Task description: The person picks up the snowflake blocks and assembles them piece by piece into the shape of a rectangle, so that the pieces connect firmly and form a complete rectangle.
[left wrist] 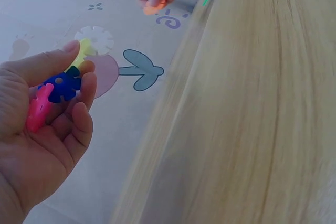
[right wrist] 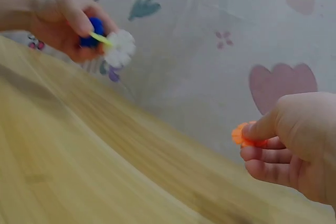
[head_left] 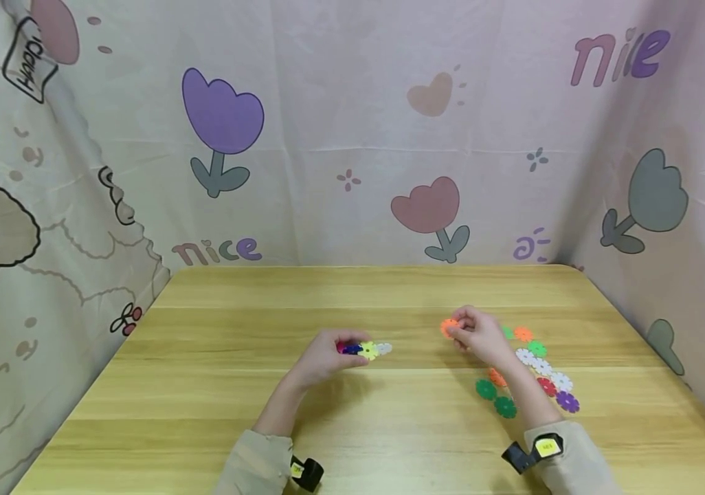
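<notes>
My left hand (head_left: 326,359) grips a short chain of notched plastic discs joined edge to edge. In the left wrist view its pink disc (left wrist: 40,107) lies by the palm, followed by a dark blue disc (left wrist: 64,85), a yellow disc (left wrist: 81,54) under the thumb tip, and a white disc (left wrist: 95,40) sticking out past the fingers. Between thumb and fingertips, my right hand (head_left: 479,335) pinches a single orange disc (right wrist: 245,135). Both hands are raised over the table, with a gap between the white disc and the orange one.
Loose discs lie right of centre on the wooden table (head_left: 204,405), around and partly behind my right forearm: green discs (head_left: 505,407), white discs (head_left: 541,366), a red disc (head_left: 547,386), a purple disc (head_left: 567,401) and orange ones (head_left: 522,334). A printed cloth (head_left: 328,103) hangs behind the table.
</notes>
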